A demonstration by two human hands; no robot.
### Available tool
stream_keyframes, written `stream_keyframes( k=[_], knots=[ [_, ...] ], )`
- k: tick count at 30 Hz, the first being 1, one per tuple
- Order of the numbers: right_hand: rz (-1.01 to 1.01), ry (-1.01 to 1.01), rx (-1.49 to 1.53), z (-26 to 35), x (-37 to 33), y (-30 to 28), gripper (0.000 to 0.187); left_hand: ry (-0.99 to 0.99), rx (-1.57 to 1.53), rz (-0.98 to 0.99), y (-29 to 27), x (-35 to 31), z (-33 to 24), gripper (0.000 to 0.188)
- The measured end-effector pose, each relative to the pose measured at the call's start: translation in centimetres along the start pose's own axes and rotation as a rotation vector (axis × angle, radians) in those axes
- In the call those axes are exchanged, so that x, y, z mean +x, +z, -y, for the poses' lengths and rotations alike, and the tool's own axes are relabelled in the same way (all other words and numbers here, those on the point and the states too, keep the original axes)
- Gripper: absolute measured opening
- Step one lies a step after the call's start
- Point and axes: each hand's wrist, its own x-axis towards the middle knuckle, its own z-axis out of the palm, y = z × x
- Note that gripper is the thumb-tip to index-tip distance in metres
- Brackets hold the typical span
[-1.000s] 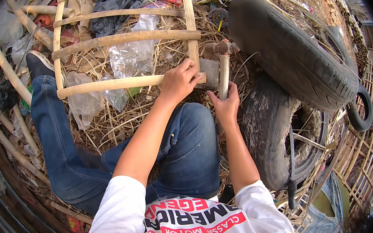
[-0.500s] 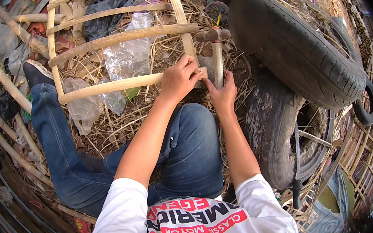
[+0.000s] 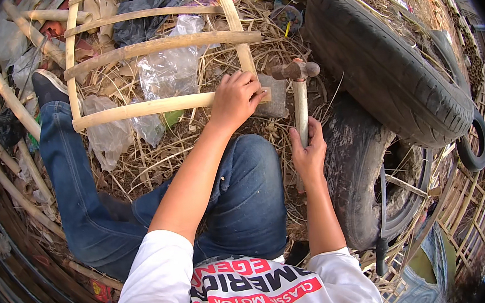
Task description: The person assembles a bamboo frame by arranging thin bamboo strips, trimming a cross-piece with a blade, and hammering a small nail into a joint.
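My left hand [image 3: 238, 100] is closed at the right corner of a bamboo frame [image 3: 154, 46], where the nearest crosswise bamboo slat [image 3: 143, 110] meets an upright strip. Its fingers curl over the slat's end. Thumb and fingertips are pinched together there; whether something small sits between them I cannot make out. To the right, my right hand [image 3: 310, 151] is wrapped round the wooden handle of a hammer [image 3: 301, 101]. The hammer stands with its rusty metal head away from me, a short way right of the corner and apart from it.
Two worn tyres, an upper tyre [image 3: 388, 71] and a lower tyre [image 3: 354, 169], lean close by my right hand. A long-bladed knife [image 3: 382, 219] rests against the lower one. Clear plastic sheeting [image 3: 169, 70] and dry straw lie under the frame. Bamboo poles [image 3: 10, 111] are at left.
My right hand has moved right and toward me, away from the frame's corner, carrying the hammer along. My left hand has stayed at the corner.
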Motion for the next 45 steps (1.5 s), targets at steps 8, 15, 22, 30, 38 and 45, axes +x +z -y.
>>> stream_keyframes(
  k=[8, 15, 22, 30, 38, 45],
  knots=[
    [0.05, -0.235, -0.093, 4.7, -3.0, -2.8, 0.053, -0.002, 0.005, 0.006, -0.2, -0.4, 0.6, 0.016],
    [0.133, -0.186, -0.187, 4.6, -2.8, -3.4, 0.054, 0.008, 0.003, 0.005, -0.1, -0.3, 0.2, 0.015],
    [0.17, -0.23, -0.176, 5.4, -2.1, -3.7, 0.053, 0.004, -0.026, -0.029, 0.0, -0.6, 0.5, 0.015],
    [0.132, -0.304, -0.249, 5.1, -2.5, -3.2, 0.052, -0.017, -0.008, -0.021, 0.3, -0.9, 0.7, 0.016],
    [0.039, 0.123, -0.123, 0.8, -1.1, 0.5, 0.047, -0.026, -0.11, -0.065, 0.2, -0.5, 0.5, 0.018],
    [-0.119, 0.08, -0.03, -2.9, 2.7, 5.3, 0.059, -0.053, -0.113, 0.014, 0.0, -0.1, 0.3, 0.017]
  ],
)
